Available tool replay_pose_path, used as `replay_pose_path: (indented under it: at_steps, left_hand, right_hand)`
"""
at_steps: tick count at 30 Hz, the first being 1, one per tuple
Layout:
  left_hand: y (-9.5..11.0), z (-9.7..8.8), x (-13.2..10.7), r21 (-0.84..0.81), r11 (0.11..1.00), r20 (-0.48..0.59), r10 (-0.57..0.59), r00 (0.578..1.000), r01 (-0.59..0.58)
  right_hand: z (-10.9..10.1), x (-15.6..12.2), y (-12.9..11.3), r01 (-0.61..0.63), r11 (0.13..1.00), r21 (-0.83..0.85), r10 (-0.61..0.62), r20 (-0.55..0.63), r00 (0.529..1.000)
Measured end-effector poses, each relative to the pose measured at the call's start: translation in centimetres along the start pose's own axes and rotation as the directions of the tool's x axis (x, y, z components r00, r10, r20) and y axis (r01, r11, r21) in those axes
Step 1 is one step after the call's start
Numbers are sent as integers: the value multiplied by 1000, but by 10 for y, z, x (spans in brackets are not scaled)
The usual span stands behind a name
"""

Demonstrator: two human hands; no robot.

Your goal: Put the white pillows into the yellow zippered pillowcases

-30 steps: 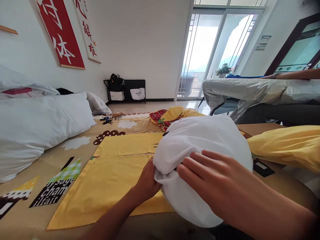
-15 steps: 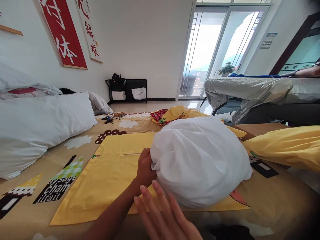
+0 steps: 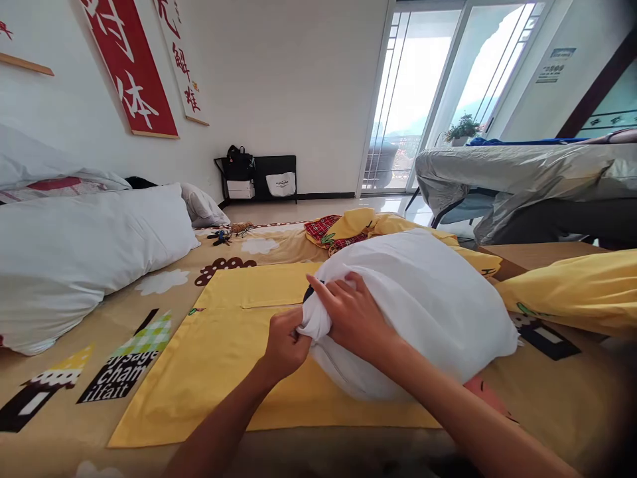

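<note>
A plump white pillow [image 3: 428, 305] lies on a flat yellow pillowcase [image 3: 233, 345] spread over the patterned bed sheet [image 3: 124, 312]. My left hand [image 3: 283, 345] is closed on the pillow's near left corner, pinching the white cloth. My right hand [image 3: 351, 315] rests on the same corner just beside it, fingers curled and pressed into the fabric. The pillow's far right side overlaps another yellow pillow [image 3: 572, 292].
Big white pillows [image 3: 84, 245] are piled at the left. Crumpled yellow and red cloth [image 3: 343, 229] lies behind. A silver-covered table [image 3: 512, 176] stands at the right, with another person's arm [image 3: 622, 136] on it. Black shelf with bags [image 3: 256, 176] by the far wall.
My right hand came up from the lower foreground and took hold of the pillow's left corner beside my left hand. The pillow has shifted slightly to the right.
</note>
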State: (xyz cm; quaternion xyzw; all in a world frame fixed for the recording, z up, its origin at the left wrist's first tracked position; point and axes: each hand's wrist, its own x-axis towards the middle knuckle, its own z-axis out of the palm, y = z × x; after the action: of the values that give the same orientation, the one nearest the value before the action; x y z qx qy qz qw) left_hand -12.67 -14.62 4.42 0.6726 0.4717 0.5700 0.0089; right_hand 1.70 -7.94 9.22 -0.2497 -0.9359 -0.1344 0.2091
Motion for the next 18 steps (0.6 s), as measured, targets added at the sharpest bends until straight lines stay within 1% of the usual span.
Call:
replay_pose_path:
  at_steps: [2,3,5,6,7,8,9,10,11,12,13,14,16,17,18]
  left_hand:
    - [-3,-9,3,76,997,45,-22,999,19]
    - [-7,-16,4,70,997,87,-41,995,35]
    - [-21,-33,5,5,993,192,-115,975,117]
    - [-31,-42,4,-4,983,248,-175,953,181]
    - [-43,-50,2,31,969,309,-244,919,247]
    - [-56,-56,-1,123,949,385,-315,867,290]
    - [-70,-61,-5,247,923,459,-381,803,296]
    - [-84,-63,-9,368,892,526,-432,732,262]
    - [-98,-63,-12,457,866,583,-465,666,205]
    - [-111,-61,-15,508,849,627,-481,613,147]
    - [-123,-56,-17,527,843,657,-482,579,104]
    - [-133,-50,-18,531,843,671,-477,568,82]
    - [-148,-36,-17,547,835,661,-475,581,59]
    - [-154,-29,-16,568,822,642,-480,598,50]
    - [-158,-22,-16,592,805,614,-487,621,46]
  right_hand:
    - [-1,3,10,-55,998,0,55,65,996]
    - [-4,4,16,-93,996,3,92,84,992]
    - [-12,6,30,-189,982,9,188,93,978]
    - [-18,7,38,-246,969,3,245,88,966]
    - [-27,9,44,-301,954,-11,300,76,951]
    - [-36,10,51,-349,937,-34,350,58,935]
    - [-48,12,56,-389,919,-65,392,35,919]
    - [-60,16,60,-425,899,-104,428,6,904]
    - [-73,20,62,-457,878,-144,458,-27,889]
    - [-86,27,62,-484,856,-180,481,-63,874]
    - [-98,34,60,-507,835,-214,498,-98,862]
    - [-107,43,56,-520,817,-248,504,-130,854]
    - [-116,65,44,-500,809,-310,471,-167,866]
    - [-113,76,38,-462,822,-335,433,-161,887]
    - [-105,87,31,-409,842,-352,389,-131,912]
